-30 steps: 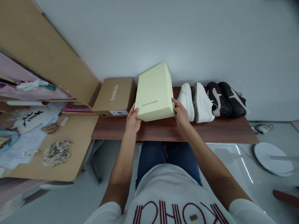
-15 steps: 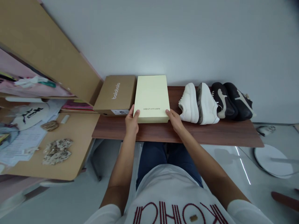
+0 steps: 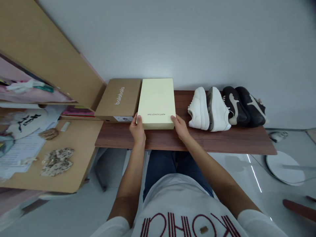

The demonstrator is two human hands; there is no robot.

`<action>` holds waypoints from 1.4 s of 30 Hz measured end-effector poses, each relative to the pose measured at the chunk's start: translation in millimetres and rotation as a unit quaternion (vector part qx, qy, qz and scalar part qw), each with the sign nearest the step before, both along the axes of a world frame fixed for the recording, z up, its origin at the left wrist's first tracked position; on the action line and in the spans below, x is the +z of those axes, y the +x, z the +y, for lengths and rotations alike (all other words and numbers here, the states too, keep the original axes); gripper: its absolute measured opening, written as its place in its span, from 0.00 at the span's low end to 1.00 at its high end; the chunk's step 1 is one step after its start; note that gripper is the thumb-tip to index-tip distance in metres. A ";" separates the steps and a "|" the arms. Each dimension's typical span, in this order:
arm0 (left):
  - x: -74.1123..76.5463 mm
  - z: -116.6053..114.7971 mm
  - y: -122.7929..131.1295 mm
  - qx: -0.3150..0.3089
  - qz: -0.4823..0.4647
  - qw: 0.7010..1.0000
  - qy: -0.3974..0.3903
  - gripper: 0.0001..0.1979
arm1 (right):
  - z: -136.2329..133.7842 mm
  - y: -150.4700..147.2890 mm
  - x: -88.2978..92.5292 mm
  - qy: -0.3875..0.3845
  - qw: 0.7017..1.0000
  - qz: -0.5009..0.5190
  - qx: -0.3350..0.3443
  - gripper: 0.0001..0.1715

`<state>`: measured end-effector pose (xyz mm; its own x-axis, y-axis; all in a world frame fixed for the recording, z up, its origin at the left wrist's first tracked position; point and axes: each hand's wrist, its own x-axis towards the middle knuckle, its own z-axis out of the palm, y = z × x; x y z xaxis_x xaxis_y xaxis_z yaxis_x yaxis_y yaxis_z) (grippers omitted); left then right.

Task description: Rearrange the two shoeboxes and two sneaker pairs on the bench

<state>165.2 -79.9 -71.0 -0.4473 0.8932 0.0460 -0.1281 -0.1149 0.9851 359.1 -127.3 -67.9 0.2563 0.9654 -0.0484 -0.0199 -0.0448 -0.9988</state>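
A pale yellow shoebox [image 3: 157, 98] marked MEIZHIYUAN lies on the dark wooden board, beside a brown balabala shoebox [image 3: 120, 97]. My left hand [image 3: 137, 129] grips its near left corner, thumb on the lid and the other fingers at the side. At the near right corner my right hand [image 3: 180, 126] holds it the same way. Some of my fingers are hidden behind the box's sides. To the right stand a pair of white sneakers [image 3: 209, 109] and a pair of black-and-cream shoes [image 3: 244, 107].
The wooden board [image 3: 158, 141] runs along the wall in front of my legs. At left a desk [image 3: 81, 138] holds a patterned scrunchie [image 3: 58, 161], a white cap [image 3: 29, 123] and papers. A round white base [image 3: 285, 168] stands on the floor at right.
The yellow shoebox has shifted slightly left, nearer the brown box, with both my hands still on it. The whole view has also drifted a little left.
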 end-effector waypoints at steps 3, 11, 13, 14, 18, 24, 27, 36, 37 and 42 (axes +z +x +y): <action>-1.2 2.1 -1.3 0.000 0.000 1.000 0.003 0.25 | 1.1 -2.3 0.7 0.002 1.000 0.004 0.004 0.33; 0.0 8.2 6.3 0.046 0.020 0.999 0.010 0.26 | 8.8 -8.3 1.3 -0.008 0.999 -0.035 -0.001 0.36; 2.5 8.4 9.0 0.077 0.038 0.996 -0.005 0.25 | 9.2 -9.8 3.5 -0.022 0.999 -0.046 0.001 0.39; 3.7 7.3 10.2 0.093 0.044 0.995 -0.015 0.24 | 8.2 -9.9 5.7 -0.034 0.998 -0.052 -0.003 0.42; 6.2 -10.5 13.5 0.136 0.060 0.989 -0.021 0.21 | -7.5 0.4 21.9 -0.055 0.995 -0.072 -0.030 0.51; 21.2 -68.7 40.3 0.095 0.126 0.984 0.081 0.28 | -51.0 65.8 44.9 0.025 0.995 -0.069 -0.074 0.44; 35.9 -92.3 74.5 0.001 0.148 0.981 0.123 0.29 | -70.6 110.4 49.8 0.045 0.987 -0.074 -0.134 0.38; 16.1 -87.1 165.3 -0.280 0.098 0.955 0.025 0.33 | -110.0 206.0 33.9 0.020 0.962 -0.128 -0.241 0.39; 9.9 -82.3 170.3 -0.300 0.098 0.949 -0.014 0.35 | -111.2 211.5 27.5 0.003 0.961 -0.139 -0.238 0.40; -8.6 -58.1 183.4 -0.367 0.091 0.922 -0.085 0.39 | -105.1 227.6 -1.5 -0.043 0.979 -0.159 -0.121 0.39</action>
